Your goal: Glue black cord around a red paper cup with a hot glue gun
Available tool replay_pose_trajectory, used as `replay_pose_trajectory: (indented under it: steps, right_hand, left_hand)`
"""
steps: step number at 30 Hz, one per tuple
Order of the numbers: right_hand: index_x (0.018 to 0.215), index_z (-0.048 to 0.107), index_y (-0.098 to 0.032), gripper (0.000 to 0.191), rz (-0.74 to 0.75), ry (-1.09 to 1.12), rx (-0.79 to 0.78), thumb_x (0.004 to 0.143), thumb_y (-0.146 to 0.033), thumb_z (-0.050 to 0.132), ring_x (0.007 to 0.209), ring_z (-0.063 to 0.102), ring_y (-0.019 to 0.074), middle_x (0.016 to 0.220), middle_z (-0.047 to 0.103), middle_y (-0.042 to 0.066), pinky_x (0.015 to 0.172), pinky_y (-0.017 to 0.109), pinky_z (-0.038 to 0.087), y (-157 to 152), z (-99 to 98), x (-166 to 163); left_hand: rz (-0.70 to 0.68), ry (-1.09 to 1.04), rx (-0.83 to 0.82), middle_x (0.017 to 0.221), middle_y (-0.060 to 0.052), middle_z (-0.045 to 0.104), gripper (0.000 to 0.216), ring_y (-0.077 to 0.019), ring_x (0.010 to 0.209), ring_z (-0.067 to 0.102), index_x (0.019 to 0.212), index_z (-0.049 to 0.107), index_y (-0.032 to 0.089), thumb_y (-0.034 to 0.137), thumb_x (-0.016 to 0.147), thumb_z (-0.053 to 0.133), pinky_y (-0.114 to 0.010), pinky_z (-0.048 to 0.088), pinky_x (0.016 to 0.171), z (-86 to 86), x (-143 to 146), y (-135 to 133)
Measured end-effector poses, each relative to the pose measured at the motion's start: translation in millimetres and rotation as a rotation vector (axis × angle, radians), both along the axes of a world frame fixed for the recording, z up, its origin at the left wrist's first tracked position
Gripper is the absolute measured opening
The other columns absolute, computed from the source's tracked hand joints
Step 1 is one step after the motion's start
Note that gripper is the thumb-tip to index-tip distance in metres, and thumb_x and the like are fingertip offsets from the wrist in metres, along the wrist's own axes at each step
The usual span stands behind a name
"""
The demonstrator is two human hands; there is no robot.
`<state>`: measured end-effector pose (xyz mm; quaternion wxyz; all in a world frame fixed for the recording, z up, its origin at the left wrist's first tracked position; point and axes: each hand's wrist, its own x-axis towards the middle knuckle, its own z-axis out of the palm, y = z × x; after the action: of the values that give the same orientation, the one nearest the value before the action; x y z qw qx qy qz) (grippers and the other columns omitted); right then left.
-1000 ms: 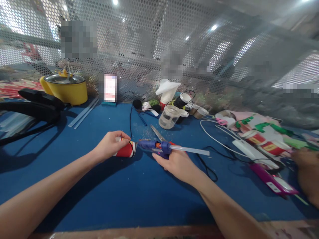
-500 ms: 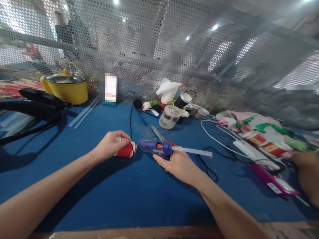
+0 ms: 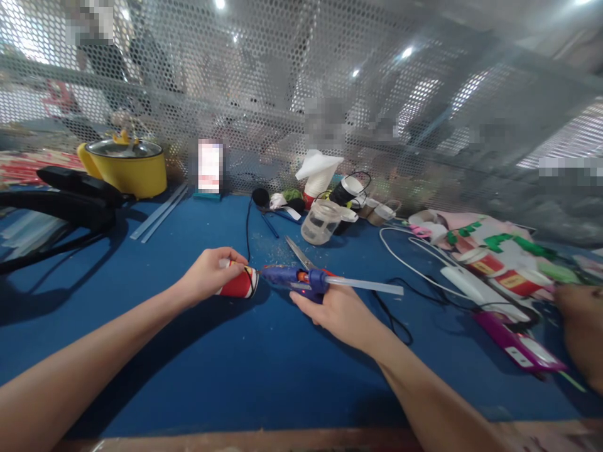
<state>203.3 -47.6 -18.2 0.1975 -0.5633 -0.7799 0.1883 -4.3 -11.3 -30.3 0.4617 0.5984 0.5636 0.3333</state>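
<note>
Red-and-white paper cup [image 3: 235,288] on side; left hand [image 3: 210,273] grips it, fingers [image 3: 232,269] over top. Right hand [image 3: 335,307]: fingers closed round blue plastic glue gun [image 3: 288,276], tip just beside cup's end.

The blue tabletop [image 3: 264,370] offers passage before the glue gun [image 3: 317,282], while scissors [image 3: 298,252] and a clear container [image 3: 319,225] obstruct behind it.

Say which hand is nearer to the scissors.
Right. The right hand, holding the hot-glue gun, is by the handle end of the scissors; the left hand, gripping the red paper cup, is farther off to their left.
</note>
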Motion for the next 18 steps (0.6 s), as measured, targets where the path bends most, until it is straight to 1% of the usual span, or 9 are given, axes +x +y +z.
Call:
replay_pose_trajectory:
  steps: [6,10,15,18]
  right_hand:
    - [0.052,0.041,-0.022,0.025,0.009,-0.009,0.016,0.075,-0.03,0.045,0.041,0.051,0.0136,0.038,0.048,-0.005,0.05,0.025,0.038,2.3,-0.2,-2.1]
    - [0.048,0.04,-0.022,0.029,0.027,-0.014,0.041,0.075,-0.029,0.044,0.042,0.052,0.0137,0.041,0.051,-0.003,0.052,0.026,0.039,-1.1,-0.3,0.1]
    - [0.052,0.043,-0.021,0.026,0.055,0.015,0.024,0.076,-0.029,0.044,0.042,0.051,0.0128,0.042,0.051,-0.004,0.051,0.025,0.04,-5.3,-0.7,2.6]
    - [0.05,0.041,-0.021,0.028,0.063,-0.006,0.025,0.077,-0.029,0.044,0.042,0.05,0.0127,0.041,0.05,-0.004,0.051,0.025,0.039,-6.7,0.1,3.3]
  left_hand:
    - [-0.014,0.007,0.022,0.053,0.002,0.056,0.017,-0.0109,0.046,0.048,0.072,0.058,0.014,0.028,0.064,0.054,-0.021,0.034,0.045,-1.6,-0.8,-0.2]
    - [-0.005,-0.011,0.01,0.052,0.002,0.056,0.016,-0.0114,0.046,0.049,0.072,0.058,0.015,0.028,0.063,0.054,-0.021,0.034,0.044,-1.9,-0.2,-0.7]
    - [0.006,-0.002,0.007,0.052,0.002,0.056,0.016,-0.0111,0.045,0.048,0.071,0.059,0.014,0.026,0.063,0.054,-0.021,0.034,0.043,-0.2,0.6,-0.4]
    - [0.001,0.0,0.016,0.052,0.002,0.056,0.016,-0.0108,0.045,0.047,0.072,0.059,0.014,0.026,0.063,0.054,-0.021,0.033,0.043,-0.3,0.2,0.0]
